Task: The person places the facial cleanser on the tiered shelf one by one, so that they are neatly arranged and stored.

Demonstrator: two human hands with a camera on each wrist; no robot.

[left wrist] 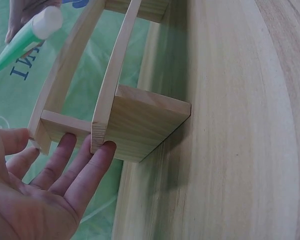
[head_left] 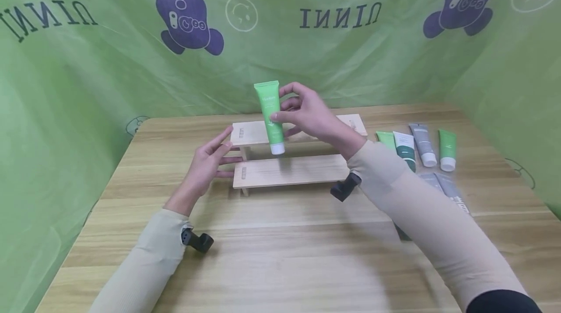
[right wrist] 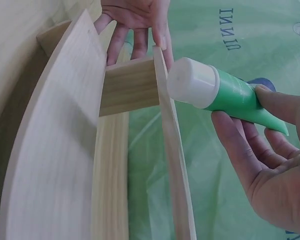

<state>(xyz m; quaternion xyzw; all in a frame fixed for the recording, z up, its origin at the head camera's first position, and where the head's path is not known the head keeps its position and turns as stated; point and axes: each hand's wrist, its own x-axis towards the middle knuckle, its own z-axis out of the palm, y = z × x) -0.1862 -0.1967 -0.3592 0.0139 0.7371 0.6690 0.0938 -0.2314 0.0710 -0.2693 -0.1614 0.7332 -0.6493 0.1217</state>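
The green tube is by the upper tier of the wooden rack, tilted slightly with its white cap down; you pinch it between the thumb and fingers of your right hand. At the rack's left end, your left hand touches it with fingers spread. The rack stands on the pale, wood-grained desk, whose near edge is cut off. Right of the rack lie more tubes, green, grey and white-and-green. Behind the rack hangs green cloth with purple figures and reversed lettering. Your right sleeve hides part of those tubes; the dark thing peeking out below it shows too little to name.
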